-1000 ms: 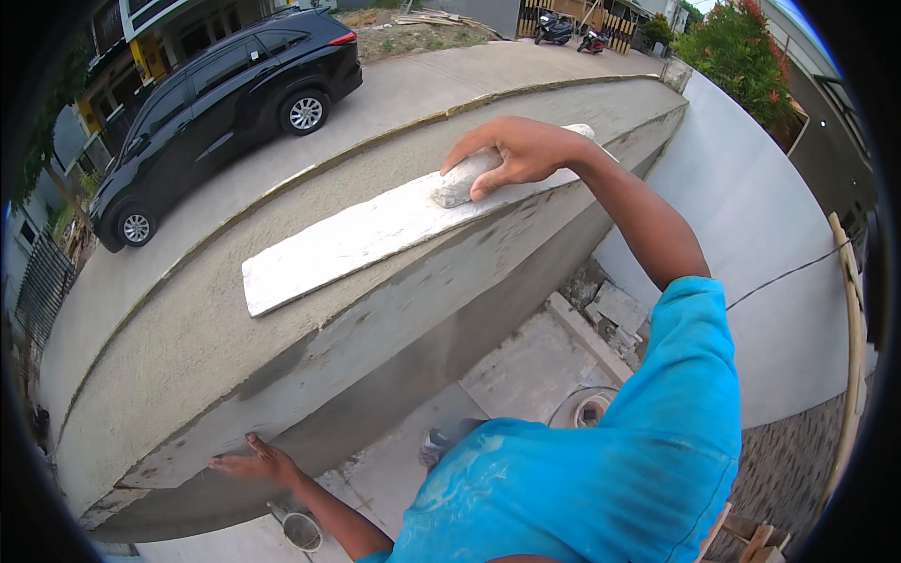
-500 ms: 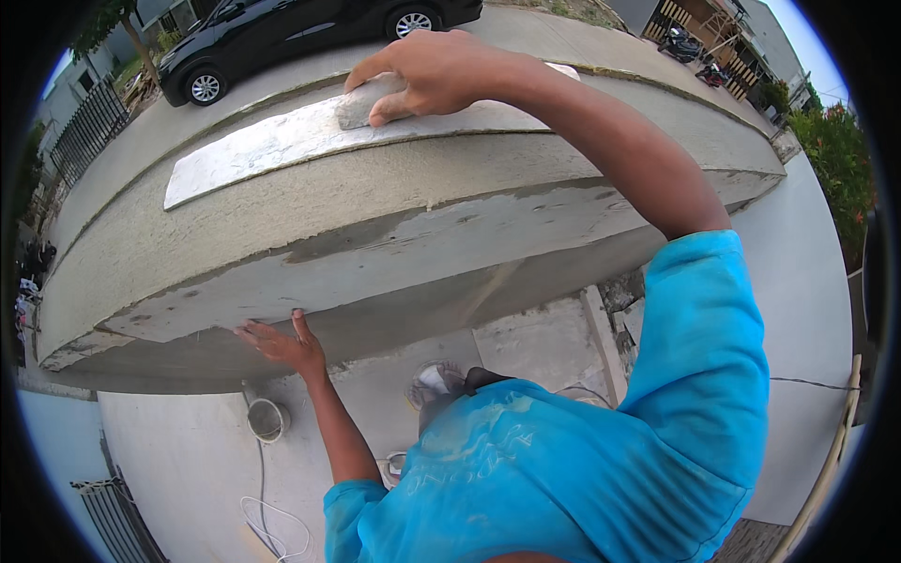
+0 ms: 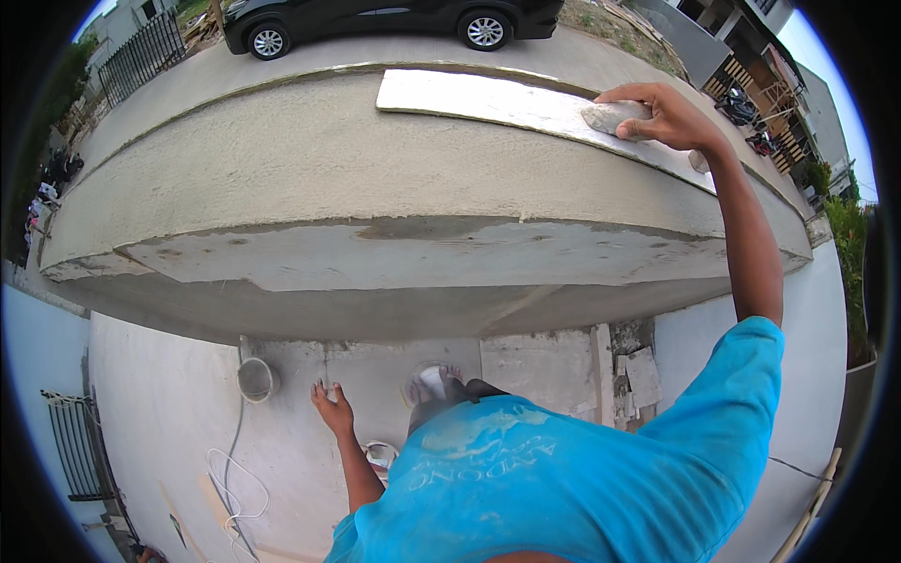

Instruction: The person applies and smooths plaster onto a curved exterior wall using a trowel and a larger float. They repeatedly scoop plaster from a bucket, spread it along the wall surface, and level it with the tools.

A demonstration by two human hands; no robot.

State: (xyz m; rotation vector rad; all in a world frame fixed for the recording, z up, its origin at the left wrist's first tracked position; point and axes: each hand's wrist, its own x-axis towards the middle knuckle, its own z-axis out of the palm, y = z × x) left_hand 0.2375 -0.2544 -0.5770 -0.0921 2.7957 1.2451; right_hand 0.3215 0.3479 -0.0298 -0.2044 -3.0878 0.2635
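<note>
Out at the far right, my right hand grips a grey, rounded handle on a long white float board. The board lies flat against the rough, sandy top face of a concrete ledge, near its far edge. A second grey knob shows on the board just beyond my wrist. My left hand hangs below the ledge with its fingers apart and nothing in them. The front face of the ledge is smoother and pale, with a darker damp patch along its upper edge.
A grey bucket stands on the floor below, left of my left hand. Another small container is partly hidden by my arm. A white cable lies coiled nearby. Beyond the ledge, a black car stands on the pavement.
My right hand has carried the float board to the right along the ledge top. My left hand has come away from the ledge's lower edge and dropped down and rightward. The view has shifted too.
</note>
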